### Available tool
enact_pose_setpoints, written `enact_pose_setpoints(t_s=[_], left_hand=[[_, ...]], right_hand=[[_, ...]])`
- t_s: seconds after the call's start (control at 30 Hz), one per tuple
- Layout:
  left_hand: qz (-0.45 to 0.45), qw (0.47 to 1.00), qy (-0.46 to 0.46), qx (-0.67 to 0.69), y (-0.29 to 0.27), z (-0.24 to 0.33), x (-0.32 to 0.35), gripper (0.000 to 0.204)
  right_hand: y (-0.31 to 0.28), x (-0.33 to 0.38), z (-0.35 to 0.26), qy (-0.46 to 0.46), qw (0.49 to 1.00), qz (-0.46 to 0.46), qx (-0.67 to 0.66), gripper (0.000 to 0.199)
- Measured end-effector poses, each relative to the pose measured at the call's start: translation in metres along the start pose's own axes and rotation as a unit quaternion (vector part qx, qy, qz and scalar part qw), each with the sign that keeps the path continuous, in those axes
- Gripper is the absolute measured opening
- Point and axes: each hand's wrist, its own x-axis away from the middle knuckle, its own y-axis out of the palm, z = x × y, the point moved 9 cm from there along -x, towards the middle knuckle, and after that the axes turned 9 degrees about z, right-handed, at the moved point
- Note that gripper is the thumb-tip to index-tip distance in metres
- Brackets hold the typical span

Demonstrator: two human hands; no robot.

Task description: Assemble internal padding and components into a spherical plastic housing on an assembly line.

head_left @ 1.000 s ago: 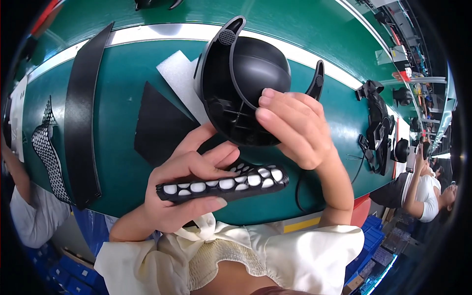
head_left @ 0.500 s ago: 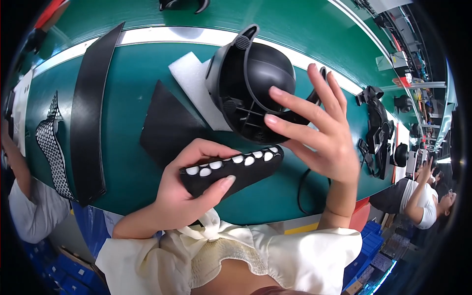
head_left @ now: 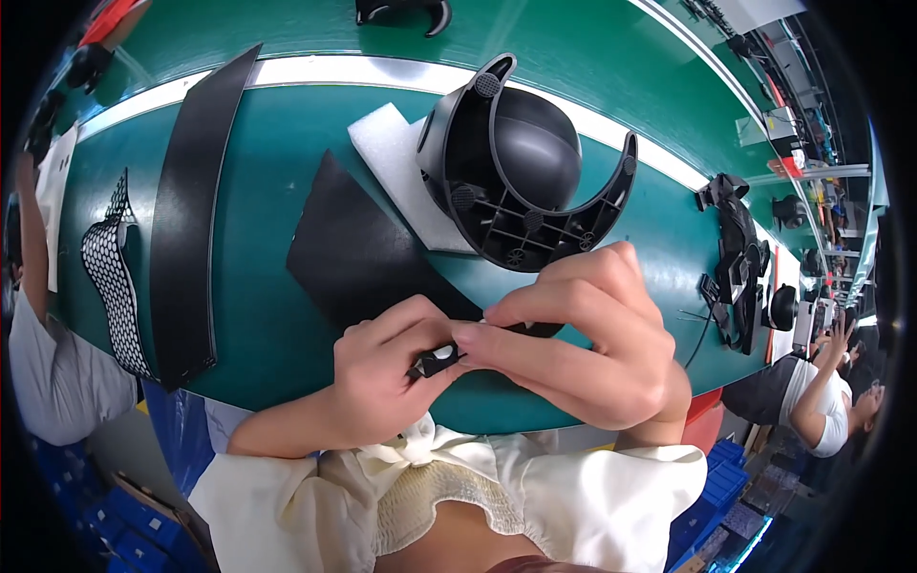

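Observation:
My left hand [head_left: 392, 368], fingers curled, grips a folded black sheet with round white dots [head_left: 438, 359] close to my body. My right hand [head_left: 597, 344] meets it there, thumb and forefinger pinched at the sheet by my left fingertips; what lies between them is too small to make out. Just beyond, a black plastic shell with a curved, two-armed ribbed base [head_left: 506, 225] lies tipped, underside facing me. Round dark pads [head_left: 486, 85] show on the base. It rests against a white foam block [head_left: 390, 143].
A flat black sheet [head_left: 353, 244] lies left of the shell. Farther left are a long black strip [head_left: 191, 220] and a curled white perforated sheet [head_left: 110, 272]. Black straps and parts [head_left: 734, 253] lie at the right. Other people sit at both sides.
My right hand has come off the shell's base and down to the dotted sheet. My left hand has turned the sheet, so most dots are hidden. The base now shows fully.

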Motion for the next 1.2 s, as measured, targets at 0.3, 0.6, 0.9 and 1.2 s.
enact_pose_setpoints(t_s=[0.3, 0.6, 0.9, 1.2], left_hand=[[-0.013, 0.998, 0.056, -0.033, 0.001, 0.011, -0.005, 0.019], [-0.023, 0.994, 0.105, -0.002, 0.001, 0.016, -0.006, 0.021], [0.024, 0.999, -0.024, 0.022, -0.01, -0.006, -0.005, 0.024], [0.009, 0.999, -0.006, 0.04, -0.007, -0.004, -0.005, 0.025]], right_hand=[[-0.001, 0.003, 0.007, 0.082, 0.996, -0.015, -0.035, 0.03], [0.001, 0.007, 0.018, 0.149, 0.975, 0.038, -0.163, 0.026], [-0.026, 0.016, 0.022, 0.105, 0.977, 0.121, -0.14, 0.033], [-0.019, 0.004, 0.022, 0.091, 0.991, 0.043, -0.089, 0.028]])
